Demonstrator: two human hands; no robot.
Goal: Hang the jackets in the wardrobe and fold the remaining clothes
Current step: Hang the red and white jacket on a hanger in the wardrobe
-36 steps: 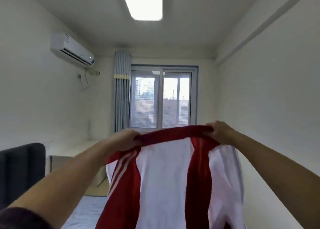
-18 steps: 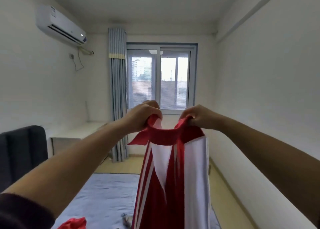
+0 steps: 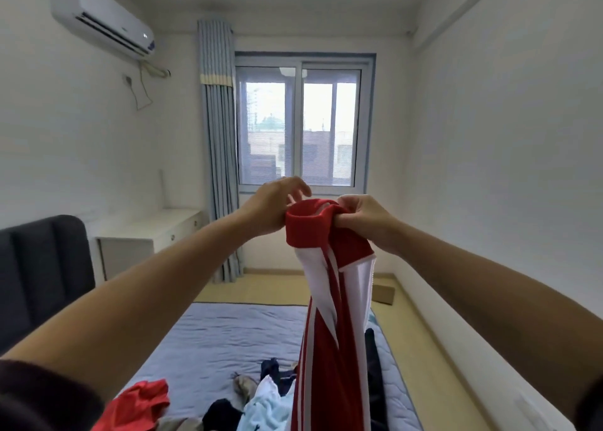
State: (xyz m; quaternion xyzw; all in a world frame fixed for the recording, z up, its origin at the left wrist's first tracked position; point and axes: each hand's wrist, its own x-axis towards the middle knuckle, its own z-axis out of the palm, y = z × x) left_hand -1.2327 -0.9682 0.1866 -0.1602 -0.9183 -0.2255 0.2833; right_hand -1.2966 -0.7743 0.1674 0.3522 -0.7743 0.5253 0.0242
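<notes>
A red and white garment (image 3: pixel 336 316) with white stripes hangs folded lengthwise in front of me over the bed. My right hand (image 3: pixel 362 216) pinches its red top band. My left hand (image 3: pixel 275 207) lies against the left side of that band with its fingers spread loose above it. A heap of other clothes (image 3: pixel 261 401) lies on the bed below: a red piece (image 3: pixel 140 404), a pale blue and white piece, and dark pieces.
The bed (image 3: pixel 222 336) has a blue-grey cover and a dark headboard (image 3: pixel 42 274) at the left. A white desk (image 3: pixel 146 234) stands by the curtain (image 3: pixel 218 156) and window (image 3: pixel 300 127). A cardboard box (image 3: pixel 383 294) sits on the floor. An air conditioner (image 3: pixel 101 16) hangs at upper left.
My hands have come together, so the garment's top band is bunched into a narrow fold. The fingers of my left hand have loosened. The view has tilted down, showing the bed and clothes.
</notes>
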